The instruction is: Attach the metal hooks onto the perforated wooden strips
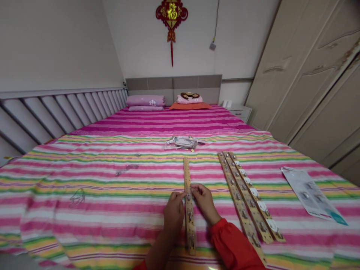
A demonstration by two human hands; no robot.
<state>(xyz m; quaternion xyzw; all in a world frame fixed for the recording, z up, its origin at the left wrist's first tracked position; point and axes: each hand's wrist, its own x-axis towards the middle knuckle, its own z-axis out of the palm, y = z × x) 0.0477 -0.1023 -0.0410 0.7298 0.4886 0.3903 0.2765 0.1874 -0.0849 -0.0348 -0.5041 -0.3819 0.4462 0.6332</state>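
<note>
head cam: wood strip [186,170] pts fwd lengthwise, r hand [205,201] pinched beside, l hand [174,210] grip unclear.

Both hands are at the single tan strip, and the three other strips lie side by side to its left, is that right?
Not quite: in the head view, the three other strips lie to the right of the single tan strip. The rest stands.
</note>
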